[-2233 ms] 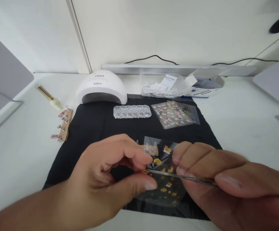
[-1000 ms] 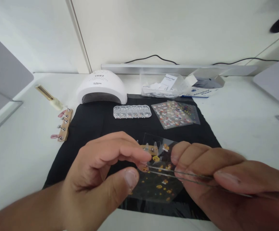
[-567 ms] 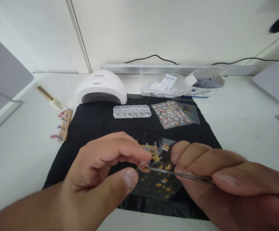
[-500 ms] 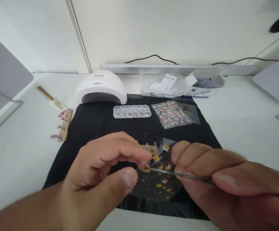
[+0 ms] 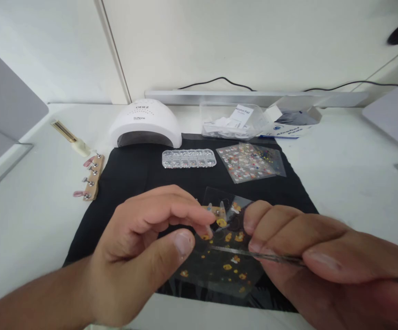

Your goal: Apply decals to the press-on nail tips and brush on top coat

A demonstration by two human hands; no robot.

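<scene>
My right hand (image 5: 295,243) is closed around thin metal tweezers (image 5: 231,250), whose tips point left. A clear sticker sheet (image 5: 215,272) with orange, yellow and white designs is tilted up between my hands; its right side passes by my right fingers, and what grips it is partly hidden. My left hand (image 5: 147,247) is curved, its thumb apart from the fingers, with the fingertips at the sheet's left side. Through the sheet, part of a wooden stand (image 5: 215,211) with clear nail tips shows behind it.
A black cloth (image 5: 130,172) covers the table's middle. On it lie a rhinestone case (image 5: 189,159) and other sticker sheets (image 5: 245,167). Behind stand a white nail lamp (image 5: 145,123), a clear tub of packets (image 5: 226,123) and an alcohol pad box (image 5: 297,123). A nail-tip stand (image 5: 92,181) and brush (image 5: 70,137) are left.
The tweezers' tips have dropped slightly, away from my left fingertips. The sheet's lower part has shifted a little, and my left thumb has moved slightly left.
</scene>
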